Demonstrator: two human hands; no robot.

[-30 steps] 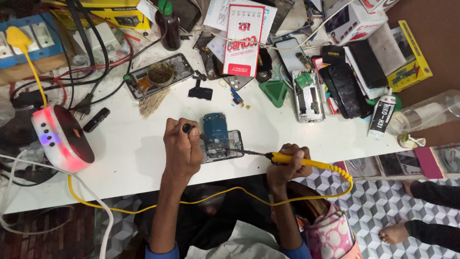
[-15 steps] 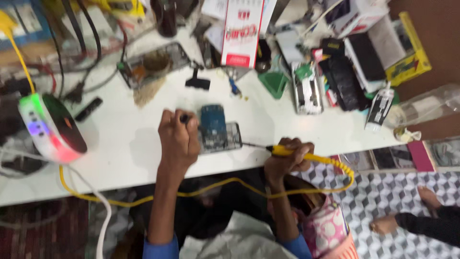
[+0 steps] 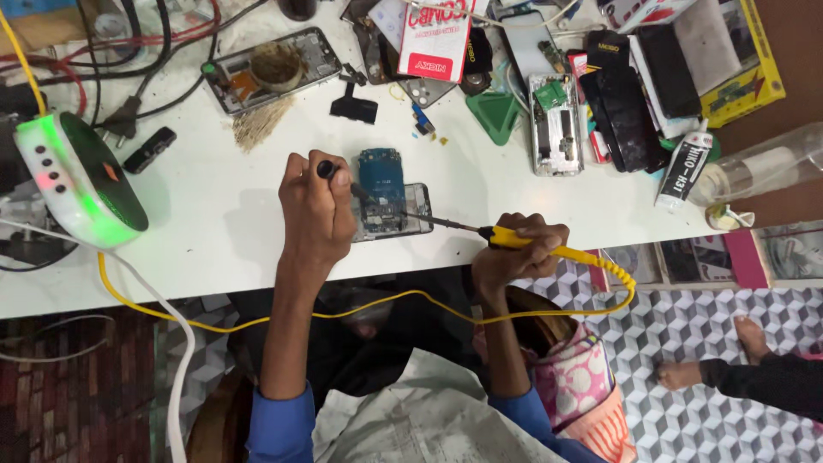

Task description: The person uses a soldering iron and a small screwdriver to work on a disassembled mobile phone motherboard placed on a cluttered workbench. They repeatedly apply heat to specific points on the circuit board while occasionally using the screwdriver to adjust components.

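Lying above both hands, red-and-white flat package (image 3: 435, 36); yellow box (image 3: 744, 64) right.

Red-and-white rectangular card package (image 3: 435, 39) lies flat at the table's far edge, centre. Yellow flat carton (image 3: 744, 64) lies at the far right, dark slabs stacked on it. White cardboard box with a red patch (image 3: 643, 10) sits at the top right, cut off. Black-and-white labelled tube (image 3: 683, 170) lies near the right table edge.
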